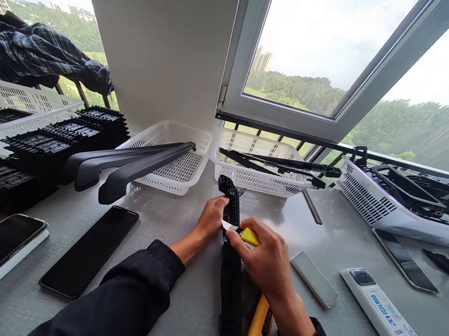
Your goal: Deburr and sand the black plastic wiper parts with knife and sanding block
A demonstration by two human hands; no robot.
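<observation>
My left hand [210,218] is closed round a long black plastic part [230,279] that runs from my lap toward the window, gripping it near its ribbed far end. My right hand [268,262] grips a yellow utility knife [260,321]. The knife's short blade [226,225] touches the black part just below my left fingers. Both sleeves are dark.
Black trays [46,139] are stacked at left beside white baskets [174,175] holding long black arms [134,164]. Another basket [256,180] and a bin [376,207] of black parts stand behind. Phones [89,249], a grey slab [314,279] and a white remote [389,319] lie on the table.
</observation>
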